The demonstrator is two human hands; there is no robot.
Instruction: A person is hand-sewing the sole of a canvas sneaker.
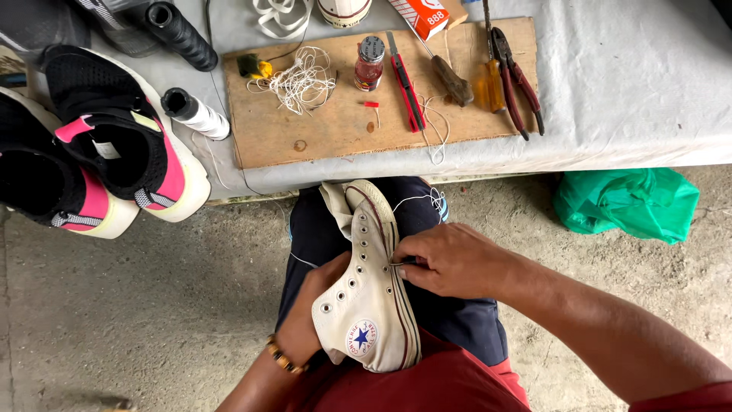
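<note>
My left hand (309, 317) gripped the white sneaker (366, 290) on my lap; my right hand (450, 261) pinched a needle at its sole. A slip could prick my fingers.

One head-worn camera looks steeply down from close above the person's lap, facing forward over the knees to the near edge of the surface (610, 91) and the floor (152, 305).

A worn white canvas high-top sneaker (367, 294) lies on its side across the person's lap, toe pointing away from the body. A round star patch marks the ankle, metal eyelets line the lace opening, and a dark red stripe runs along the sole edge.
</note>
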